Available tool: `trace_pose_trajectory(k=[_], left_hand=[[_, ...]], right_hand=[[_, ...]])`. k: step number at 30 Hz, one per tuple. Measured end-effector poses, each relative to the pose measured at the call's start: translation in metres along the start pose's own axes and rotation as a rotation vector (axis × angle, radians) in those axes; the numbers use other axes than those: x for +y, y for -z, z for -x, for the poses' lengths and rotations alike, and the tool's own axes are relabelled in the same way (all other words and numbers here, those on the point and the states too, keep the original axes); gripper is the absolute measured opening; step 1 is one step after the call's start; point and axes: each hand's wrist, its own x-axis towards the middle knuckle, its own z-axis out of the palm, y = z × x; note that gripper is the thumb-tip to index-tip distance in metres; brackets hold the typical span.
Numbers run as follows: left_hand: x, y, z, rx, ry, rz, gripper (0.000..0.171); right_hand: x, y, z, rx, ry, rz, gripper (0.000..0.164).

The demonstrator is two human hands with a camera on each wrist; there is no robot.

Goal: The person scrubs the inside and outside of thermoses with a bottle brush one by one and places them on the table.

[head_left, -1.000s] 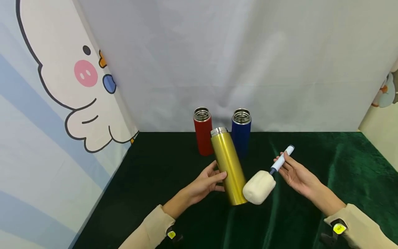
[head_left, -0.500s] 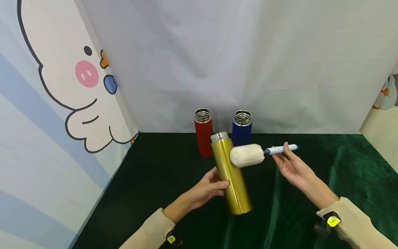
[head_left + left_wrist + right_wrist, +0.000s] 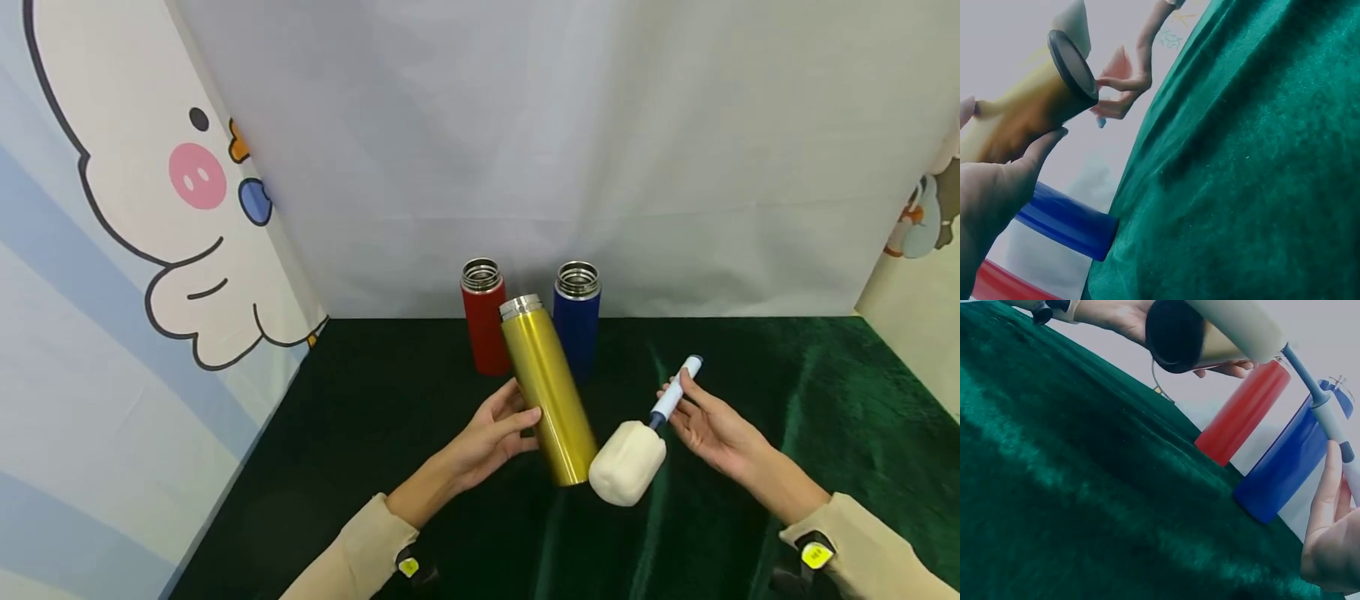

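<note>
In the head view, my left hand grips a gold thermos bottle around its lower half. The bottle has no lid, and its steel mouth leans up and to the left. My right hand pinches the light-blue handle of a bottle brush. Its thick white sponge head points down and left, right at the bottle's lower side. The left wrist view shows the dark-rimmed base of the gold bottle. From the right wrist, the sponge head overlaps the bottle's base.
Behind the held bottle, a red thermos bottle and a blue thermos bottle stand upright and lidless on the dark green cloth. A pale curtain hangs at the back. A cartoon-printed panel borders the left side.
The brush head swung up across the gold bottle's upper side half a second ago, then back down to its lower end. The bottle dipped slightly and rose again. Both grips stay the same.
</note>
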Motion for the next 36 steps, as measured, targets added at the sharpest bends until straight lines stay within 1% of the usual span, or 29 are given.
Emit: trace_pose_trajectory(k=[4,7,9,12,15,18,21,25,27,29,33,36], left_hand=[[-0.003,-0.003,-0.001,-0.029,0.037,-0.055,0.075],[-0.005,-0.005,-0.001,-0.042,0.077,-0.099,0.077],[-0.007,-0.006,0.0,-0.046,0.108,-0.112,0.078],[-0.009,-0.005,0.001,-0.045,0.141,-0.111,0.076],[-0.012,-0.004,0.002,-0.039,0.132,-0.108,0.073],[-0.014,-0.002,0.003,-0.022,0.099,-0.109,0.07],[-0.014,0.0,0.003,0.004,0.061,-0.104,0.065],[-0.011,0.002,0.003,0.047,0.029,-0.054,0.056],[-0.008,0.003,0.003,0.067,0.014,-0.021,0.055],[-0.004,0.004,0.003,0.077,0.002,-0.003,0.056],[0.004,0.005,0.002,0.065,-0.037,0.005,0.056],[0.008,0.005,0.001,0.041,-0.055,0.006,0.056]], right_hand=[[-0.008,-0.015,-0.01,0.053,0.039,-0.032,0.019],[-0.016,-0.03,-0.017,0.065,0.082,-0.066,0.017],[-0.021,-0.04,-0.021,0.053,0.118,-0.124,0.017],[-0.025,-0.049,-0.025,0.035,0.174,-0.245,0.019],[-0.025,-0.05,-0.024,0.035,0.198,-0.34,0.021],[-0.02,-0.042,-0.021,0.054,0.179,-0.364,0.021],[-0.011,-0.029,-0.016,0.077,0.135,-0.332,0.017],[0.001,-0.013,-0.008,0.126,0.07,-0.22,0.014],[0.005,-0.006,-0.003,0.142,0.047,-0.165,0.013],[0.008,0.0,0.0,0.137,0.032,-0.118,0.013],[0.009,0.007,0.003,0.111,0.029,-0.039,0.017],[0.008,0.007,0.001,0.106,0.032,0.008,0.019]])
